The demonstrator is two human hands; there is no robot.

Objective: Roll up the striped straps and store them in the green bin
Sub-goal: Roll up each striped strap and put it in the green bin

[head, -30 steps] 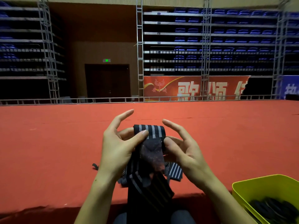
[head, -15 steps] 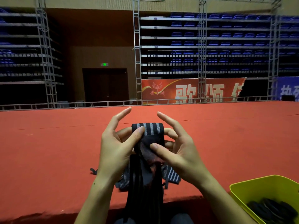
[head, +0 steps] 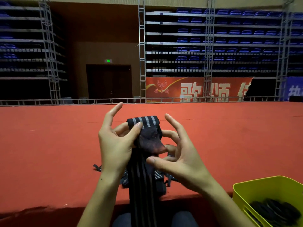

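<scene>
Behind everything stand the tiers of folded blue seats, held by grey metal truss towers; I count four towers. Under the tiers there is one dark double door with a small green exit sign above it, and one red banner with pale characters partly hidden by a truss. The wide red carpeted stage floor fills the middle, and its near edge drops just in front of the person.

At the lower right stands one yellow-green plastic bin, cut by the frame; inside lie dark rolled straps, too dim to count.

One long black strap with grey stripes is lifted above the floor between the two hands, and its tail hangs down toward the person's lap. The left hand pinches the upper part with the thumb in front and fingers behind, the forefinger lifted free. The right hand has its fingers curled at the strap's right edge, thumb apart from it. Behind the wrists, a small heap of other striped straps lies on the floor, mostly hidden by the hanging strap, so I cannot count them.
</scene>
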